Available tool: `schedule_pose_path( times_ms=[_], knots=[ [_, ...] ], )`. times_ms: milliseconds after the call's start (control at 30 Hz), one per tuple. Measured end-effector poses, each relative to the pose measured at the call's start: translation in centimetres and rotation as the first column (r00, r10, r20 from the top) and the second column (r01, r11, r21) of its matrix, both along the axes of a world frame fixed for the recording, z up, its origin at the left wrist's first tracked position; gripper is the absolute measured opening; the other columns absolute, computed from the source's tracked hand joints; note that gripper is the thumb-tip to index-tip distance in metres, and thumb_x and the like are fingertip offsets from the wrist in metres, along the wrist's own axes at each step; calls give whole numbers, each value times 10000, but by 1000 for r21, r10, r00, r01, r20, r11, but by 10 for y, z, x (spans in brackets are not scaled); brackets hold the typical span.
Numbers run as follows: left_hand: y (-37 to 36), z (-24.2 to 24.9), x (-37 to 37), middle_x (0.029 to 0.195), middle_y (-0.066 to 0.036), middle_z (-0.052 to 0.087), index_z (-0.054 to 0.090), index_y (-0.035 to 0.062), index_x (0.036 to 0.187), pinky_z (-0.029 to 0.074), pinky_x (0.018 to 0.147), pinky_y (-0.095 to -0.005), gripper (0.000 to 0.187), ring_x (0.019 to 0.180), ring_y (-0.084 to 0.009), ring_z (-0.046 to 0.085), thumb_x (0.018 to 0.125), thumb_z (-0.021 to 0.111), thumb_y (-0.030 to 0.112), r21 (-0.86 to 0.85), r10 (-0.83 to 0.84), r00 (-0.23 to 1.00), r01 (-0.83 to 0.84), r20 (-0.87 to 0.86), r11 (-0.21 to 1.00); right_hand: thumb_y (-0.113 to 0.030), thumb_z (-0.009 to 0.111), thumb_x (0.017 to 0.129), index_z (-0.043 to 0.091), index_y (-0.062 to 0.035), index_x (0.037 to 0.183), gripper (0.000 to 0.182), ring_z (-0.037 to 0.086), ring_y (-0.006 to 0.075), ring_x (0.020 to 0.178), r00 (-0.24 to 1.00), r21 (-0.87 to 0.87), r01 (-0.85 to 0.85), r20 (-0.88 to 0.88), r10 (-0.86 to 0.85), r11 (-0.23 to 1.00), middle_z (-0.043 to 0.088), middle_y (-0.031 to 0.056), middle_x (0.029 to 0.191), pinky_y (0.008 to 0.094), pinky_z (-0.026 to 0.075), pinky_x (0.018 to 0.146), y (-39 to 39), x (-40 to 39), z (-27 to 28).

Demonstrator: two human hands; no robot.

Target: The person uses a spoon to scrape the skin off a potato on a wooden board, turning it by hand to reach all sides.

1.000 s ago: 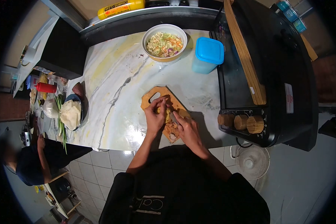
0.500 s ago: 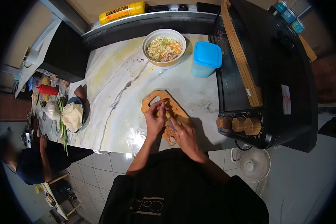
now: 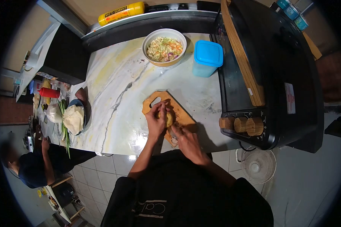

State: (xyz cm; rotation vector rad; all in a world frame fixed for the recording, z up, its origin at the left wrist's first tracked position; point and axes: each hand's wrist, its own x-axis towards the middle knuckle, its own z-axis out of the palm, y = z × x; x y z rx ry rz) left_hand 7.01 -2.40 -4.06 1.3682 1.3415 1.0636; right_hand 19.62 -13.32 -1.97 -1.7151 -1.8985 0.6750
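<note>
At a marble counter (image 3: 113, 90), hemmed on the right by a black stove (image 3: 276, 75), a person works at a small wooden cutting board (image 3: 178, 109) near the front edge. The left hand (image 3: 157, 121) is cupped around a yellowish piece of food (image 3: 169, 118) on the board; the right hand (image 3: 187, 142) appears closed, though on what cannot be told. A bowl of chopped vegetables (image 3: 164, 47) already stands full behind, beside a blue-lidded container (image 3: 205, 58); open counter lies left.
</note>
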Motion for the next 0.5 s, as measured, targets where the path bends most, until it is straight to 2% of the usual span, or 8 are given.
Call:
schedule_pose_path(
  times_ms=[33, 100, 133, 167, 233, 333, 433, 500],
  knots=[
    [-1, 1, 0, 811, -90, 688, 649, -59, 1081, 508, 714, -251, 230, 765, -116, 643, 960, 568, 119, 6, -4, 999, 4, -32, 1000, 43, 581, 784, 527, -82, 1321, 554, 629, 426, 828, 1000, -16, -8, -20, 8, 1000, 614, 214, 972, 465, 522, 718, -8, -1, -3],
    [3, -6, 0, 789, -88, 685, 647, -62, 1075, 508, 716, -251, 234, 763, -118, 647, 960, 571, 127, 33, -8, 999, 7, 31, 999, 31, 574, 785, 490, -92, 1357, 591, 645, 414, 840, 997, -35, -46, -58, 44, 998, 620, 217, 1014, 465, 525, 673, -11, 0, -8],
    [-1, -9, -1, 778, -86, 684, 647, -63, 1072, 508, 718, -251, 236, 762, -120, 648, 960, 573, 130, 38, 1, 998, -3, 59, 999, 25, 587, 780, 491, -88, 1357, 595, 648, 407, 811, 986, 209, 35, -165, 0, 977, 620, 220, 991, 466, 523, 656, 3, 0, 2],
    [-10, -10, -4, 780, -86, 684, 645, -65, 1070, 508, 718, -251, 236, 763, -120, 650, 959, 574, 131, 13, 9, 999, -9, 44, 1000, 18, 589, 785, 495, -81, 1353, 584, 648, 401, 785, 995, 14, 15, -95, -14, 1000, 619, 235, 984, 465, 519, 648, 9, 8, 17],
    [-2, -6, -1, 783, -86, 685, 642, -69, 1064, 508, 719, -249, 237, 764, -121, 652, 959, 576, 133, 13, 5, 1000, -6, 28, 1000, 13, 591, 789, 492, -59, 1349, 574, 646, 400, 782, 996, 40, 10, -94, -6, 999, 615, 252, 986, 467, 513, 643, 31, 15, 15],
    [1, -12, 0, 790, -88, 686, 642, -69, 1055, 509, 716, -251, 232, 761, -124, 652, 957, 578, 131, 15, 12, 998, -13, 57, 1000, 21, 607, 788, 561, -47, 1273, 492, 628, 418, 834, 989, 47, 32, -144, -25, 998, 632, 215, 966, 463, 514, 680, 43, 11, 5],
    [1, -4, 1, 781, -89, 683, 644, -68, 1051, 508, 718, -253, 231, 759, -123, 649, 955, 583, 133, 9, 30, 999, -31, 34, 999, 29, 612, 782, 547, -36, 1285, 511, 627, 420, 831, 998, 106, 17, -54, -11, 994, 630, 224, 952, 469, 512, 694, 25, 1, 1],
    [-5, -5, 0, 779, -89, 683, 644, -69, 1047, 508, 720, -252, 230, 758, -122, 647, 954, 586, 132, -6, 28, 999, -28, 25, 1000, 32, 619, 774, 521, -40, 1313, 553, 633, 415, 840, 998, -27, -6, -58, 4, 1000, 628, 230, 962, 469, 516, 716, 13, 5, 5]
  ],
)
